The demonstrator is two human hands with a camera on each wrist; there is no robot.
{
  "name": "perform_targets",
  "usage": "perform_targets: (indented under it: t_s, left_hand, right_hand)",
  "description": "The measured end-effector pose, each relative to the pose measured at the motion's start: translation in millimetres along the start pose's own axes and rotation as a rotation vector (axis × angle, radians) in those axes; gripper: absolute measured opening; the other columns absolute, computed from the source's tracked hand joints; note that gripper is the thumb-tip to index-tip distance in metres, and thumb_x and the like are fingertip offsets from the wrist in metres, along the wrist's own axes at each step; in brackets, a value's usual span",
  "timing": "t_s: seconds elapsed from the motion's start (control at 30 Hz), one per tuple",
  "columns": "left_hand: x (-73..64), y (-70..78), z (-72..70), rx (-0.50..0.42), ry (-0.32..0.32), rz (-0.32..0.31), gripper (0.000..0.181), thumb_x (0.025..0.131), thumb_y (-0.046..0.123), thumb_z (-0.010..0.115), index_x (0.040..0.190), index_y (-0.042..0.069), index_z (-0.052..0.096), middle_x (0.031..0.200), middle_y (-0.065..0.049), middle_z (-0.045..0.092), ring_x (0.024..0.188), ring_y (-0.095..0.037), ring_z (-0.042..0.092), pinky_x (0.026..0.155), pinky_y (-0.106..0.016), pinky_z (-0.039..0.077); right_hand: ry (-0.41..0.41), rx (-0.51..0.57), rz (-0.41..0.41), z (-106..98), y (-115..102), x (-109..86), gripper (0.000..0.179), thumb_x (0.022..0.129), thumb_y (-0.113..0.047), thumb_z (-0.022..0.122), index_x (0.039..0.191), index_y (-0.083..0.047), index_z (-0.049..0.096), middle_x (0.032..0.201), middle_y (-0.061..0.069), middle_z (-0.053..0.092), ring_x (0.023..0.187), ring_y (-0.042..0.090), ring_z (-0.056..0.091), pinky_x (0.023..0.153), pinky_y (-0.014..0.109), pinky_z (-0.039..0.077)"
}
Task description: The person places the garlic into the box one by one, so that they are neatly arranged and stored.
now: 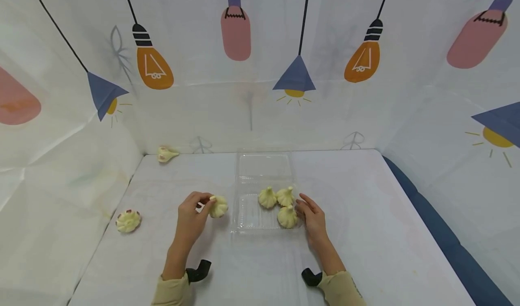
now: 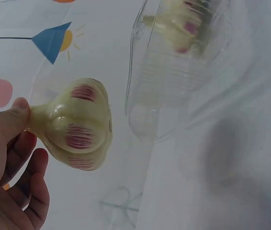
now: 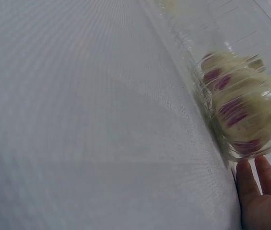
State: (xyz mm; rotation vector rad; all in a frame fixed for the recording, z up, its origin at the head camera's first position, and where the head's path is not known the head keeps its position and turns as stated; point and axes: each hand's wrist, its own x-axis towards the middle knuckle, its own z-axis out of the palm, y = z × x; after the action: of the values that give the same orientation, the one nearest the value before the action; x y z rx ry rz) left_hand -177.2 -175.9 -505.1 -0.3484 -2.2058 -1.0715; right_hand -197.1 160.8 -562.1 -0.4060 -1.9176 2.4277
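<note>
My left hand point(image 1: 192, 218) pinches a garlic bulb point(image 1: 219, 206) by its stem, just left of a clear plastic box point(image 1: 248, 213). In the left wrist view this pale garlic bulb point(image 2: 80, 127) shows purple streaks, its stem between thumb and fingers. Three more bulbs sit grouped in the right part of the box: one at left point(image 1: 267, 198), one at the back point(image 1: 285, 196), one at the front point(image 1: 287, 217). At the box's right side, my right hand point(image 1: 313, 220) has its fingers extended. Its fingertips point(image 3: 262, 163) are right at the clear wall in the right wrist view.
The box's transparent lid point(image 1: 264, 165) lies folded back toward the wall. Another garlic bulb point(image 1: 165, 154) lies at the table's far left corner, and one more point(image 1: 128, 221) near the left edge. A printed cloth point(image 1: 252, 107) hangs behind the white table point(image 1: 357, 215).
</note>
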Motion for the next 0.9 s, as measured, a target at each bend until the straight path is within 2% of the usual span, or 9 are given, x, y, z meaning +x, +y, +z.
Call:
perform_targets:
  t_s: [0.17, 0.4, 0.67, 0.9]
  left_hand:
    - [2.2, 6.1, 6.6, -0.041, -0.037, 0.001, 0.013, 0.081, 0.004, 0.078, 0.091, 0.006, 0.07, 0.083, 0.0, 0.063, 0.075, -0.013, 0.059, 0.06, -0.033, 0.048]
    - [2.9, 14.8, 16.0, -0.089, -0.055, 0.0, 0.015, 0.079, 0.005, 0.08, 0.09, 0.009, 0.071, 0.083, 0.005, 0.063, 0.076, -0.011, 0.059, 0.06, -0.035, 0.049]
    - [4.3, 25.7, 29.1, -0.107, -0.102, 0.014, 0.014, 0.08, 0.006, 0.08, 0.091, 0.009, 0.072, 0.084, 0.004, 0.064, 0.078, -0.013, 0.06, 0.062, -0.041, 0.051]
    - [4.6, 30.8, 40.5, -0.12, -0.129, 0.041, 0.015, 0.08, 0.008, 0.081, 0.091, 0.01, 0.072, 0.084, 0.004, 0.064, 0.078, -0.012, 0.06, 0.062, -0.039, 0.052]
  right_hand:
    - [0.009, 0.002, 0.002, 0.0, 0.3, 0.6, 0.038, 0.098, -0.009, 0.057, 0.135, -0.005, 0.056, 0.127, 0.02, 0.058, 0.104, 0.025, 0.062, 0.08, 0.028, 0.052]
    - [-0.009, 0.011, -0.001, -0.5, -0.8, 0.5, 0.038, 0.099, -0.011, 0.055, 0.137, -0.004, 0.054, 0.129, 0.022, 0.056, 0.106, 0.027, 0.061, 0.082, 0.028, 0.052]
    - [-0.003, 0.003, 0.011, 0.0, -2.1, -0.5, 0.039, 0.1, -0.011, 0.056, 0.138, -0.004, 0.053, 0.132, 0.022, 0.055, 0.109, 0.028, 0.059, 0.084, 0.027, 0.051]
    - [-0.004, -0.004, 0.009, 0.6, -2.7, -1.7, 0.039, 0.1, -0.012, 0.055, 0.139, -0.005, 0.053, 0.132, 0.021, 0.055, 0.11, 0.028, 0.059, 0.084, 0.027, 0.051]
